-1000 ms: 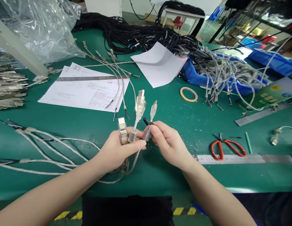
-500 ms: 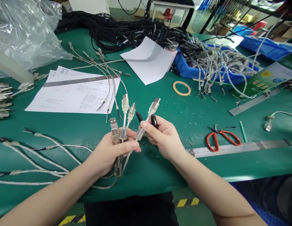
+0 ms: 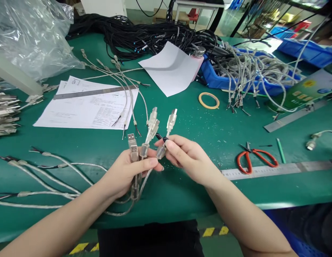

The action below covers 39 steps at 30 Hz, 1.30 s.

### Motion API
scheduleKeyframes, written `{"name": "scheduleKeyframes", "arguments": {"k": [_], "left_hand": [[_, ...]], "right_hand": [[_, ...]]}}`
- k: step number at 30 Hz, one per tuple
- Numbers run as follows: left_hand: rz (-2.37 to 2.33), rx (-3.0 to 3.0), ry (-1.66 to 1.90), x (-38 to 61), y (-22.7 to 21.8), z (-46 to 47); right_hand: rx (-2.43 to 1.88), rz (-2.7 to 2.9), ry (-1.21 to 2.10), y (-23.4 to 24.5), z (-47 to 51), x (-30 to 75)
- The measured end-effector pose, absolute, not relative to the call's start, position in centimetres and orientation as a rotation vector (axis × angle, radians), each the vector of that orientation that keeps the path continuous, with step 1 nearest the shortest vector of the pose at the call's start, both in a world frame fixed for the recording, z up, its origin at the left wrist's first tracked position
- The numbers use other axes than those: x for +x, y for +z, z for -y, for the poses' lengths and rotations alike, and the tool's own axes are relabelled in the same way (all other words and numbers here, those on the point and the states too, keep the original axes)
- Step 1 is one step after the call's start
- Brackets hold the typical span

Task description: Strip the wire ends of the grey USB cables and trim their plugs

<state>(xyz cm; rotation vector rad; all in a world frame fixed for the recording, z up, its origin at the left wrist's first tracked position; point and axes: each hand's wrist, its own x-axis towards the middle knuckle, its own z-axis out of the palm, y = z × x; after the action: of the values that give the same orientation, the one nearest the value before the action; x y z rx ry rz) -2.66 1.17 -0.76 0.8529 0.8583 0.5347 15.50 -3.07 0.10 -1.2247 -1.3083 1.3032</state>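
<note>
My left hand (image 3: 130, 173) is closed round a bunch of clear USB cables (image 3: 139, 150), their plugs pointing up and away from me. My right hand (image 3: 189, 157) pinches one more clear USB cable (image 3: 170, 123) just below its plug and holds it beside the bunch. Two small black tips (image 3: 161, 137) stick out by my right fingers; I cannot make out what they belong to. The cables' loose ends trail left over the green table (image 3: 214, 134).
Red-handled scissors (image 3: 255, 159) and a steel ruler (image 3: 278, 168) lie to the right. A tape ring (image 3: 209, 100), papers (image 3: 87, 107), a blue bin (image 3: 218, 80) of grey cables, black cable bundles (image 3: 155, 37) and plastic bags (image 3: 29, 35) lie further back.
My right hand has brought its cable back toward the bunch and stood the plug more upright. The plugs in my left hand have shifted slightly.
</note>
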Motion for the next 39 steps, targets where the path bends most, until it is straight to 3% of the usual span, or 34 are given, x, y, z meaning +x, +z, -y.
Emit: {"name": "scheduleKeyframes", "arguments": {"k": [5, 13, 24, 27, 33, 39], "left_hand": [[-0.786, 0.847, 0.465, -2.5, -0.8, -1.3], [-0.836, 0.746, 0.489, -2.6, -0.8, -1.2], [-0.84, 0.771, 0.467, -2.9, -1.1, -1.1], [-0.873, 0.839, 0.514, -2.9, -1.1, -1.0], [-0.858, 0.894, 0.552, -3.0, -0.8, -1.1], [-0.839, 0.952, 0.507, -3.2, -1.0, -1.2]], "right_hand": [[-1.114, 0.961, 1.402, -0.7, 2.6, 15.5], [-1.193, 0.99, 1.257, -1.2, 2.5, 15.7], [-1.231, 0.953, 1.389, -0.7, 2.5, 15.6], [-1.379, 1.056, 1.199, -0.2, 2.5, 16.3], [-1.94, 1.428, 0.505, 1.2, 2.5, 19.3], [-2.462, 1.717, 0.303, 1.5, 2.3, 21.2]]}}
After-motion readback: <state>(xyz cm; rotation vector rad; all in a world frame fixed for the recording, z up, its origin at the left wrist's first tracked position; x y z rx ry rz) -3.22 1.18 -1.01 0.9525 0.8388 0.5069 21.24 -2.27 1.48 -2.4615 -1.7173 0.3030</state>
